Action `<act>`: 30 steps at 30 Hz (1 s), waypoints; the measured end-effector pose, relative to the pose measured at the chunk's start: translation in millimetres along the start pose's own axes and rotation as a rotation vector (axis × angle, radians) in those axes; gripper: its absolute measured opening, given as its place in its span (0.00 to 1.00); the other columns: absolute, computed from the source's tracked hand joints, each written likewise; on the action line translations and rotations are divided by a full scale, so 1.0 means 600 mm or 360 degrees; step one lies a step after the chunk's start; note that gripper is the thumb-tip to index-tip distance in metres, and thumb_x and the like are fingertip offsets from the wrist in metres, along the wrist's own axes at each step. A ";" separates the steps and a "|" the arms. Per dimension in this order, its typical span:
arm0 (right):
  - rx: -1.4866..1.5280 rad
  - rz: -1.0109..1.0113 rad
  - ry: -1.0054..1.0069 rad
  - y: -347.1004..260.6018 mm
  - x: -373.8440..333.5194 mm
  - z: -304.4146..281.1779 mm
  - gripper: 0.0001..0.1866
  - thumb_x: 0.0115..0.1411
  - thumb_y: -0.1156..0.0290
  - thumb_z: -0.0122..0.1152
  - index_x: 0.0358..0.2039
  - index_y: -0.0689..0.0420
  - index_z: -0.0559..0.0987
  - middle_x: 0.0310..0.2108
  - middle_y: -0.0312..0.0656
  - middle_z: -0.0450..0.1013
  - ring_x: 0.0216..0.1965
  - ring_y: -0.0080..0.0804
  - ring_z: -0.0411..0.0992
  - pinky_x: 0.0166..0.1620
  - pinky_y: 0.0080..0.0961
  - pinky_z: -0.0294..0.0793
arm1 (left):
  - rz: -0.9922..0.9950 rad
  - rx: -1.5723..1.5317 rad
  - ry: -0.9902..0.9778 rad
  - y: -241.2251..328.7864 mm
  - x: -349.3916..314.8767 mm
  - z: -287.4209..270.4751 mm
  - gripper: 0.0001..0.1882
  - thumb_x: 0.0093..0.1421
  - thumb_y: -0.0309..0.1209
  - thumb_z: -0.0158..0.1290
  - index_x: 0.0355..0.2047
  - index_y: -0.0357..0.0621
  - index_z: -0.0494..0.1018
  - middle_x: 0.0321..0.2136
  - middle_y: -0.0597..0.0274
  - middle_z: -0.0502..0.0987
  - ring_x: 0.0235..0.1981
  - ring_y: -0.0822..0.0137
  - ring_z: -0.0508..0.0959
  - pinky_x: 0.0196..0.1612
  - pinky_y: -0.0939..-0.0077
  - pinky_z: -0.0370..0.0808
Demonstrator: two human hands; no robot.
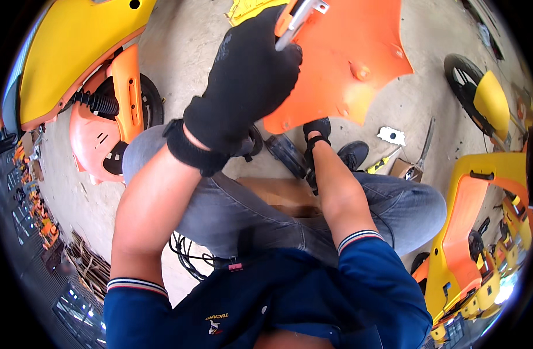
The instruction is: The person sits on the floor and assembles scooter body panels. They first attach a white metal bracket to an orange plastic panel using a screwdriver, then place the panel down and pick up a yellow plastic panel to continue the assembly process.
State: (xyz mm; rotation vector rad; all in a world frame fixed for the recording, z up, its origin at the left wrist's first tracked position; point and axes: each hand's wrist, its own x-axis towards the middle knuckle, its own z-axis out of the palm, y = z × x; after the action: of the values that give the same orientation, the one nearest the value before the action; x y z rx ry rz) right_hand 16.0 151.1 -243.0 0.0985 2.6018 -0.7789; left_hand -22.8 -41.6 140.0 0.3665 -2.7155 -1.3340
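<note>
My left hand (pixel 249 75), in a black glove, is raised at the upper middle. It is closed round an orange-and-silver metal piece (pixel 298 22), whose kind I cannot make out, beside the left edge of a large orange plastic panel (pixel 342 64). The panel is curved, with round raised bosses on the face toward me. Below its lower edge, only the wrist and gloved back of my right hand (pixel 317 126) show; the panel hides its fingers. A dark, longish object (pixel 287 156) lies on the floor just left of my right wrist.
A yellow-handled tool (pixel 383 161), a white plate (pixel 391 135) and a small cardboard box (pixel 406 170) lie right of my shoe (pixel 353 154). Yellow-and-orange vehicle bodies stand left (pixel 80 52) and right (pixel 458 221). A wheel (pixel 467 87) stands farther right. Black cables (pixel 188 256) lie beside my thigh.
</note>
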 end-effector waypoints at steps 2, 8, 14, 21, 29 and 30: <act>0.0300 0.0000 0.0155 -0.005 -0.006 0.011 0.22 0.64 0.53 0.51 0.51 0.55 0.75 0.53 0.48 0.73 0.54 0.44 0.70 0.56 0.38 0.68 | -0.0201 -0.0136 -0.0023 0.015 -0.004 -0.005 0.17 0.56 0.29 0.56 0.44 0.32 0.73 0.19 0.58 0.75 0.18 0.71 0.75 0.24 0.74 0.73; 0.1011 0.0155 0.0046 0.029 0.027 0.063 0.18 0.65 0.58 0.48 0.47 0.56 0.76 0.47 0.44 0.74 0.46 0.42 0.72 0.49 0.36 0.71 | 0.0078 -0.0010 0.0040 -0.002 0.011 0.009 0.18 0.57 0.28 0.54 0.46 0.33 0.72 0.18 0.60 0.74 0.16 0.73 0.74 0.21 0.76 0.72; 0.0872 0.0062 -0.0072 0.028 0.050 -0.009 0.14 0.61 0.61 0.55 0.42 0.55 0.78 0.38 0.42 0.74 0.38 0.38 0.72 0.41 0.33 0.73 | 0.0210 0.0034 0.0087 -0.010 0.007 0.020 0.18 0.56 0.29 0.53 0.47 0.34 0.71 0.20 0.53 0.76 0.19 0.63 0.76 0.26 0.69 0.74; 0.1138 -0.0075 -0.0048 0.045 0.167 -0.283 0.10 0.57 0.65 0.63 0.35 0.55 0.80 0.28 0.39 0.73 0.28 0.33 0.72 0.32 0.30 0.75 | 0.0416 0.0047 0.0106 -0.004 0.010 0.045 0.18 0.53 0.24 0.54 0.46 0.37 0.70 0.32 0.43 0.78 0.36 0.42 0.78 0.39 0.55 0.74; 0.1279 -0.0253 0.0389 -0.206 0.001 -0.676 0.11 0.58 0.70 0.59 0.41 0.57 0.79 0.29 0.34 0.74 0.22 0.19 0.68 0.25 0.16 0.69 | 0.0497 -0.0015 0.0065 0.012 0.000 0.069 0.21 0.54 0.27 0.52 0.49 0.36 0.71 0.32 0.40 0.78 0.34 0.40 0.77 0.40 0.56 0.74; 0.1168 -0.0276 0.0387 -0.233 -0.037 -0.694 0.13 0.58 0.69 0.60 0.43 0.58 0.79 0.31 0.34 0.75 0.20 0.18 0.67 0.25 0.15 0.66 | 0.0477 -0.0015 0.0042 0.016 -0.003 0.073 0.21 0.54 0.27 0.52 0.49 0.36 0.71 0.32 0.40 0.78 0.34 0.41 0.77 0.40 0.56 0.74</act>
State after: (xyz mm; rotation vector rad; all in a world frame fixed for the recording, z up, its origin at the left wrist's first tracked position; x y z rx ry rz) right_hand -145.2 259.3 151.8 0.1894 2.4139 -1.8510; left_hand -30.9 -2.3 120.7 -0.0256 -2.6103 -1.2473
